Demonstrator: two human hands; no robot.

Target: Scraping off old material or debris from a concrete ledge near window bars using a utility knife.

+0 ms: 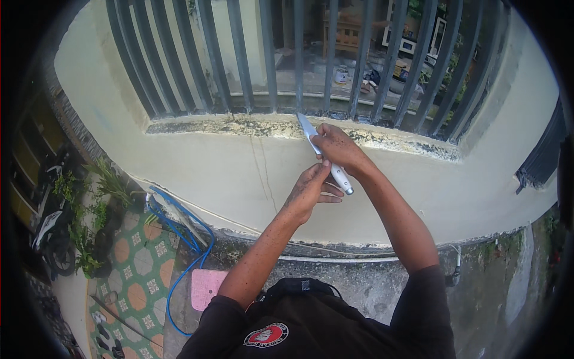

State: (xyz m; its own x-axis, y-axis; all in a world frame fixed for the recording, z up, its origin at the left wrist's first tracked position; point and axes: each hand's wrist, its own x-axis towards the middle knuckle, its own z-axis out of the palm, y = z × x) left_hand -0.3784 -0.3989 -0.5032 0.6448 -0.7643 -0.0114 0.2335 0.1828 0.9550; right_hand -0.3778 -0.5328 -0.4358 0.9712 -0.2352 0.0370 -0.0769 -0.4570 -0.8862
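Observation:
A knife [341,179] with a white riveted handle and a broad pale blade is in both hands. Its blade slants up and to the left, the tip at the foot of the grey metal bars [299,54], over the peeling, blackened ledge [239,127]. My right hand [338,147] is closed round the knife where handle and blade meet, fingers against the blade. Lower down, my left hand [309,188] has its thumb at the handle and its fingers behind it. Whether the blade tip presses on the ledge or a bar I cannot tell.
A cream wall [227,173] curves below the ledge. At lower left, a blue hose [206,245] loops beside a pink square stool top [207,288] and potted plants [86,221]. A white pipe [335,260] runs along the wall's foot. Behind the bars stands wooden furniture [347,30].

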